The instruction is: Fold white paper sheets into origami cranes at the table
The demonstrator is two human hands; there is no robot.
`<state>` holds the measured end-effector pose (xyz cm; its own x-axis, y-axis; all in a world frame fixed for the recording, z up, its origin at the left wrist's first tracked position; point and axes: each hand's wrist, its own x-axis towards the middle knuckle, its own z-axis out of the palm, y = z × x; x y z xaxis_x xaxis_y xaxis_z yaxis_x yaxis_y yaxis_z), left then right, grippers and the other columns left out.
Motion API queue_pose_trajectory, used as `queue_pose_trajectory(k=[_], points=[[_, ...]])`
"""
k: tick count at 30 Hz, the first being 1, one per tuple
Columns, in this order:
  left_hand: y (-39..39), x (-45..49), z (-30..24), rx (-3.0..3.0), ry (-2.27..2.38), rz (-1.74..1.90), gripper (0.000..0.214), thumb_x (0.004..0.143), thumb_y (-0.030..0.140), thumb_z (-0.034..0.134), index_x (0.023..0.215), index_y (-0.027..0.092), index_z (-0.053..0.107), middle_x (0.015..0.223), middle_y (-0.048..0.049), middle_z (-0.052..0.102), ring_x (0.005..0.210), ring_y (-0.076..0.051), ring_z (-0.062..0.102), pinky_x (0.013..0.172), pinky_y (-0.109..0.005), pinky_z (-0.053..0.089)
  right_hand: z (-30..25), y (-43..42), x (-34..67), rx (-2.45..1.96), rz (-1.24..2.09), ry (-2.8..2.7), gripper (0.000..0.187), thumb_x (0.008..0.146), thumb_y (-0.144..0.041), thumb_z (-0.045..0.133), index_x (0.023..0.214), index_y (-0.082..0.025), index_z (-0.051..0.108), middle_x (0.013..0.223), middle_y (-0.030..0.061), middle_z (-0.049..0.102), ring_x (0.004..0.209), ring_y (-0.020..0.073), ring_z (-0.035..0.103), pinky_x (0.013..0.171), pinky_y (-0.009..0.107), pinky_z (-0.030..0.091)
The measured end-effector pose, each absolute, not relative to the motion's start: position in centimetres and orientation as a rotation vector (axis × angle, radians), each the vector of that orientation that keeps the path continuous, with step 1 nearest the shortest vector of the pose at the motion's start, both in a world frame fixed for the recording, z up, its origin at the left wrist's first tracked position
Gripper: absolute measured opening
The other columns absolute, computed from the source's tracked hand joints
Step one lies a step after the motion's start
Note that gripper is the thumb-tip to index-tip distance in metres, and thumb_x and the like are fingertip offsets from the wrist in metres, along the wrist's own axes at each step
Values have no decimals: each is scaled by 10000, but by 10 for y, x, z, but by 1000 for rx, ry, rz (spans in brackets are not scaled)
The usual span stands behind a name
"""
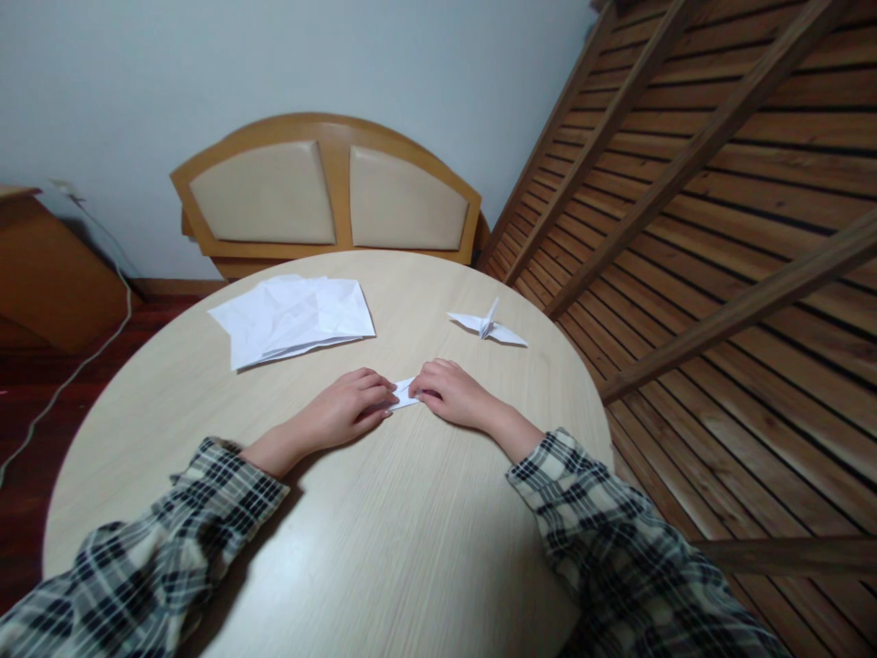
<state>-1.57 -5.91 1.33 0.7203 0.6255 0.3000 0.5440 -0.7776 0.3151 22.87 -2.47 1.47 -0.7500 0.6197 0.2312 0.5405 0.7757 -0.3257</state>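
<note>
A small folded piece of white paper (403,394) lies on the table between my two hands, partly covered by fingers. My left hand (353,407) grips its left end, fingers pressed together at the edge. At the right end, my right hand (449,391) pinches the paper with bent fingers and thumb. Beyond my right hand stands a finished white origami crane (486,327), its wings spread. Farther off to the left is a pile of creased white paper sheets (298,315), apart from my left hand.
The round light-wood table (384,548) reaches close to a wooden headboard (335,183) with two cream panels. A slatted wooden screen (719,274) slopes along the right side. On the left, a white cable (75,375) runs down from the wall past a wooden cabinet (55,274).
</note>
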Motion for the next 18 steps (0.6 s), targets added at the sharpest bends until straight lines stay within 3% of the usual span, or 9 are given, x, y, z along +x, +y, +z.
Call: queue_pose_trajectory(k=[18], points=[[-59, -13, 12, 2749, 979, 585, 201, 953, 304, 548, 1080, 206, 668, 1064, -78, 693, 1017, -240, 597, 883, -403, 497, 13, -22, 234, -911, 362, -2629, 233, 881, -84, 486, 906, -206, 683, 885, 39, 617, 911, 191, 516, 857, 335, 367]])
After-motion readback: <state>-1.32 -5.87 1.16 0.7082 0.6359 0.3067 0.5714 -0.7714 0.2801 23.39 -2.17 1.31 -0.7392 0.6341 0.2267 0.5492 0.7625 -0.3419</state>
